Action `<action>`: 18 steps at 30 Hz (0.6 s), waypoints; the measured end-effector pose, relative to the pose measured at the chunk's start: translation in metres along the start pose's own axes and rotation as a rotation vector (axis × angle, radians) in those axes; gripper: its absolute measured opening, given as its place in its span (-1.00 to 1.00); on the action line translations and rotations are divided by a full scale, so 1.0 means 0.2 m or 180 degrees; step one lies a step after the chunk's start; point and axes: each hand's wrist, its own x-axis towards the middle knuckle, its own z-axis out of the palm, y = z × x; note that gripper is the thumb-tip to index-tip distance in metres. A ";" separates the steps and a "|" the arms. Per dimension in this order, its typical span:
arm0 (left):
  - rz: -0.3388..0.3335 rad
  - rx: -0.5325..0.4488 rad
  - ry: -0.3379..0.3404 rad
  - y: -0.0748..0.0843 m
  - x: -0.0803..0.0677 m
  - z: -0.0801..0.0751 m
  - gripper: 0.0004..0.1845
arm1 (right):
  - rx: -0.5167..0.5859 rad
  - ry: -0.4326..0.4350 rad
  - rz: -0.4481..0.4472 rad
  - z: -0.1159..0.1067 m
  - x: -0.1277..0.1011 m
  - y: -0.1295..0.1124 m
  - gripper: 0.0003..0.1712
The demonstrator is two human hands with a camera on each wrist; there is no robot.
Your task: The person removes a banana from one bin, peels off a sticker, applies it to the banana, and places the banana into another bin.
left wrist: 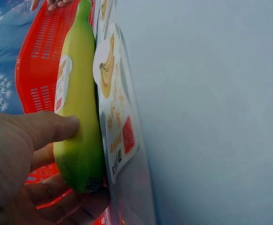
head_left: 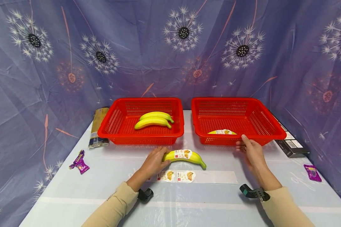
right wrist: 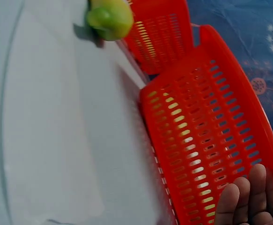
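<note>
Left hand [head_left: 152, 163] fingers curled around stickered yellow-green banana [head_left: 184, 156] on pale blue table [head_left: 102, 189], right hand [head_left: 251, 151] gripping near rim of right red slotted plastic basket [head_left: 268, 132], fingers bent over it

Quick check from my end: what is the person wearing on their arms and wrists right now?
Both arms have long beige sleeves reaching the wrists. The left hand is bare, with a small black device strapped under its wrist. The right hand is also bare, with a black and teal device on a strap. No gloves or rings visible.
</note>
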 end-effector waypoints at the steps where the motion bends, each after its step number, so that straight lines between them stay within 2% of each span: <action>1: 0.0014 0.0007 0.0011 0.00 0.00 0.00 -0.66 | 0.0095 -0.0005 0.0010 0.00 0.00 0.00 -0.71; 6: 0.0056 0.0020 0.0039 0.00 0.00 0.01 -0.66 | 0.0374 -0.0036 -0.0008 -0.01 0.02 -0.01 -0.71; 12: 0.0037 -0.0036 0.0040 0.01 0.01 0.00 -0.65 | 0.0435 -0.0026 -0.0070 -0.02 0.03 0.00 -0.73; 15: 0.0022 -0.0156 0.0107 0.06 0.03 -0.02 -0.66 | 0.0416 -0.0013 -0.0083 -0.02 0.03 0.01 -0.74; 18: 0.0056 -0.0350 0.0204 0.15 0.09 -0.06 -0.67 | 0.0426 0.0012 -0.0100 -0.02 0.03 0.01 -0.74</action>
